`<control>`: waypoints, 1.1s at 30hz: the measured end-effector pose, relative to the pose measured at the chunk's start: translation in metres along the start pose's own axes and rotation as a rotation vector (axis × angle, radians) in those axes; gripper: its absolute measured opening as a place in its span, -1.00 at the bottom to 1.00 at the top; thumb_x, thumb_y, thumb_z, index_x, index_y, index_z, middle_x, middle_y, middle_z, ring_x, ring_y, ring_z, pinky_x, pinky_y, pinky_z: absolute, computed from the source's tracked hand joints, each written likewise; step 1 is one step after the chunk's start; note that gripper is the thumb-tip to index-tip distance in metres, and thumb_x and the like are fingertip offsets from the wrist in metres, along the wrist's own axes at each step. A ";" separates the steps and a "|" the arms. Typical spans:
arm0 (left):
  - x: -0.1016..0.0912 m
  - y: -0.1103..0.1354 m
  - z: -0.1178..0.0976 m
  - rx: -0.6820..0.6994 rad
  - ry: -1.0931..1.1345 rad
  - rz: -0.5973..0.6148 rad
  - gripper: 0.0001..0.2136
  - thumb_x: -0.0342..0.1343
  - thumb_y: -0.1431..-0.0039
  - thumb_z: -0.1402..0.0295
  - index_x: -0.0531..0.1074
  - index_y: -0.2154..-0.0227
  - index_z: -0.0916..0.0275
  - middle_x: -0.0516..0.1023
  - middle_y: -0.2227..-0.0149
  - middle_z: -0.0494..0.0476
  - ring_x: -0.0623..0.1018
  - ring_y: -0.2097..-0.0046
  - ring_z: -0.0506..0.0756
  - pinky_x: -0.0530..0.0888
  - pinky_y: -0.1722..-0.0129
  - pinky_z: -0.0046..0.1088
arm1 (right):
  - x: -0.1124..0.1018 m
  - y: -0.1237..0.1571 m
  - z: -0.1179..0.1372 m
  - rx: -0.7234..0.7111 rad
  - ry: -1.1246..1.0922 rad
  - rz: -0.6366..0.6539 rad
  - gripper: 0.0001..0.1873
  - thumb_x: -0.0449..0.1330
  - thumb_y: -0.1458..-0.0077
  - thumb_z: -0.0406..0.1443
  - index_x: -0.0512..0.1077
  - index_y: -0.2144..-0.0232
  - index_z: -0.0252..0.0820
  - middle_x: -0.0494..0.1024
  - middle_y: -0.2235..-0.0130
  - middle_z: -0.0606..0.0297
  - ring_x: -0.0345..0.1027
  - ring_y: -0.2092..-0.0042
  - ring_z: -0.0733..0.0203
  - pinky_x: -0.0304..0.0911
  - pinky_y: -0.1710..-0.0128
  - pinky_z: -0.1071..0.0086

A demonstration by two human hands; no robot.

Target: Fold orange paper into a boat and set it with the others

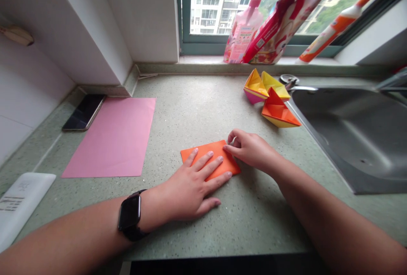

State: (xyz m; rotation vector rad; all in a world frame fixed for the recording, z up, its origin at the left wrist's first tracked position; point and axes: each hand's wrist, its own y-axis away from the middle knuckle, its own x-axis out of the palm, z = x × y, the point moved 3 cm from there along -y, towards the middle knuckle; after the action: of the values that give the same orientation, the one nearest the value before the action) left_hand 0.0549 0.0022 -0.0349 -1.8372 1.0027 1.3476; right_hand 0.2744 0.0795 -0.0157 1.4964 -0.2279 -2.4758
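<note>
A folded orange paper lies flat on the speckled green countertop in front of me. My left hand, with a black watch on its wrist, presses down on the paper with fingers spread. My right hand pinches the paper's right far corner between thumb and fingertips. Two folded paper boats sit farther back right, one orange and yellow, one yellow, orange and pink.
A pink sheet lies at the left beside a dark phone. A white object rests at the near left edge. A steel sink fills the right. Bottles and a red pouch stand on the windowsill.
</note>
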 end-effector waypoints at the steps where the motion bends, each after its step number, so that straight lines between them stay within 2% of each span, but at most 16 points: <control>1: 0.000 0.000 0.000 0.002 -0.001 0.000 -0.33 0.03 -0.54 -0.02 0.13 -0.57 0.13 0.14 -0.57 0.40 0.17 -0.55 0.55 -0.01 -0.51 0.36 | 0.000 0.001 -0.002 -0.024 -0.015 -0.016 -0.89 0.32 -0.25 -0.24 0.45 0.27 -0.08 0.61 0.43 0.37 0.44 0.39 0.19 0.18 0.37 0.35; 4: 0.001 0.001 0.001 0.006 0.004 0.002 -0.33 0.01 -0.55 -0.03 0.13 -0.57 0.13 0.16 -0.57 0.41 0.17 -0.55 0.55 -0.01 -0.50 0.37 | -0.004 0.006 -0.006 -0.135 -0.021 -0.069 -0.91 0.32 -0.24 -0.30 0.50 0.19 -0.07 0.63 0.36 0.36 0.46 0.37 0.20 0.24 0.32 0.36; 6: 0.001 0.001 0.001 0.004 0.013 0.007 -0.33 0.00 -0.55 -0.04 0.13 -0.57 0.12 0.18 -0.56 0.41 0.17 -0.55 0.53 -0.02 -0.51 0.36 | -0.006 0.011 -0.006 -0.219 0.006 -0.081 -0.84 0.30 -0.24 -0.35 0.58 0.13 -0.06 0.65 0.28 0.32 0.49 0.32 0.21 0.30 0.25 0.36; 10: 0.000 0.002 0.001 -0.008 0.027 0.033 -0.33 -0.02 -0.56 -0.05 0.10 -0.58 0.10 0.17 -0.56 0.41 0.17 -0.56 0.53 0.01 -0.51 0.36 | -0.008 0.020 -0.004 -0.317 0.095 -0.033 -0.70 0.28 -0.28 -0.36 0.70 0.02 0.03 0.68 0.16 0.24 0.54 0.25 0.18 0.33 0.18 0.33; 19: -0.003 0.001 -0.001 -0.005 0.035 0.049 -0.38 -0.06 -0.59 -0.03 0.15 -0.56 0.10 0.23 -0.54 0.41 0.20 -0.55 0.51 0.03 -0.50 0.35 | -0.007 0.029 -0.001 -0.301 0.228 0.021 -0.71 0.28 -0.32 -0.33 0.73 0.02 0.07 0.65 0.20 0.23 0.56 0.23 0.13 0.29 0.24 0.35; 27: -0.003 0.001 -0.002 -0.012 0.009 0.061 -0.40 -0.07 -0.59 -0.03 0.16 -0.55 0.06 0.23 -0.54 0.34 0.19 -0.56 0.46 0.02 -0.53 0.28 | -0.007 0.032 0.001 -0.303 0.263 -0.012 -0.65 0.32 -0.27 -0.38 0.72 -0.03 0.09 0.69 0.16 0.25 0.59 0.26 0.18 0.31 0.29 0.39; 33: -0.003 0.001 -0.004 -0.021 -0.030 0.069 -0.46 -0.08 -0.63 0.09 0.17 -0.55 0.03 0.23 -0.55 0.27 0.20 -0.56 0.42 0.03 -0.54 0.25 | -0.005 0.033 0.001 -0.281 0.276 -0.030 -0.62 0.31 -0.27 -0.39 0.72 -0.03 0.14 0.72 0.12 0.26 0.61 0.27 0.17 0.33 0.29 0.37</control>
State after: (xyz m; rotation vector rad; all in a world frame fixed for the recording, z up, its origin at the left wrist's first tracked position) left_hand 0.0552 -0.0007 -0.0310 -1.8070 1.0480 1.4277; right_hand 0.2795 0.0498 -0.0025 1.6966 0.1850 -2.1759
